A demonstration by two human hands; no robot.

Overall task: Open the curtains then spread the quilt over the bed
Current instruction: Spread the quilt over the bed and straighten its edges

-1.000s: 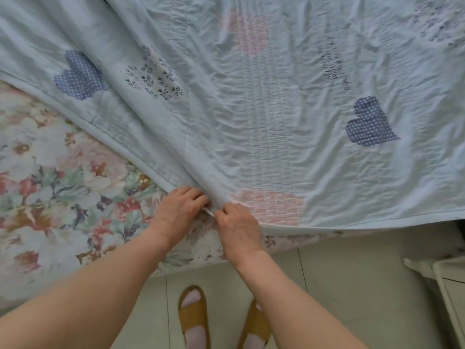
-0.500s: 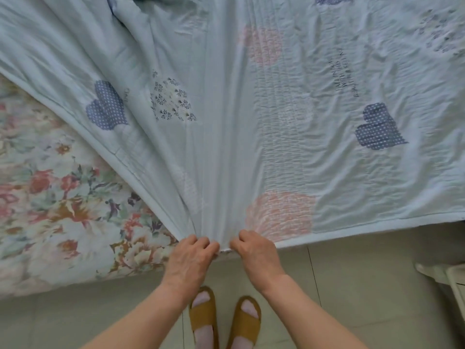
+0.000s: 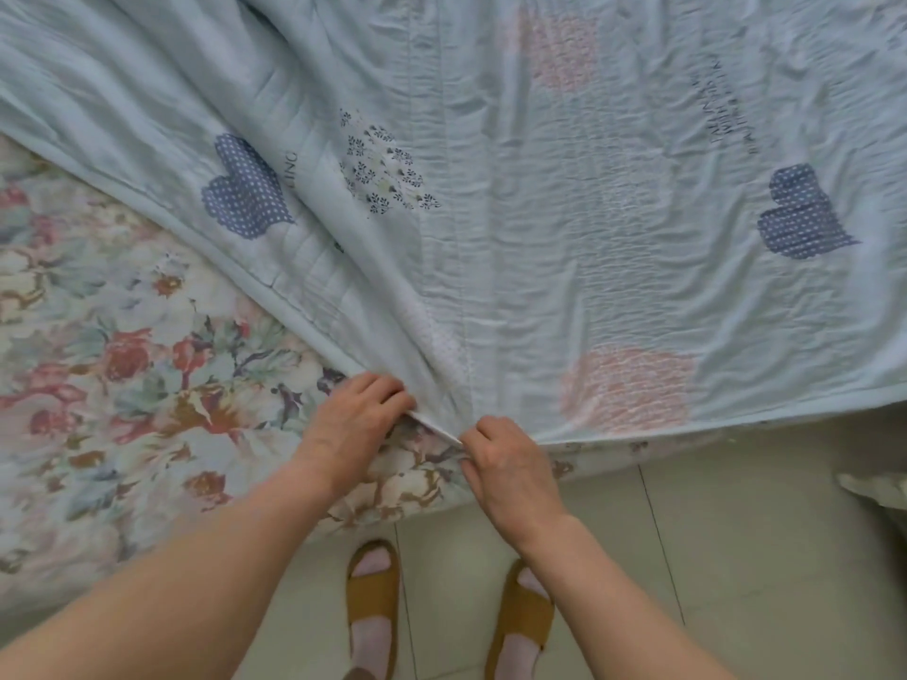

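A pale blue quilt with blue and pink hearts covers the upper and right part of the bed. The bed's floral sheet lies bare at the left. My left hand and my right hand both pinch the quilt's near hem at a gathered fold, close together, just above the bed's front edge. Folds fan out from that pinched spot across the quilt. The curtains are out of view.
Pale floor tiles run along the bed's near side. My feet in tan slippers stand on them right by the bed. A white object shows at the right edge.
The two hands have carried the quilt's hem back over the bed's edge from out above the floor, and have moved slightly apart. The view has shifted nearer the bed.
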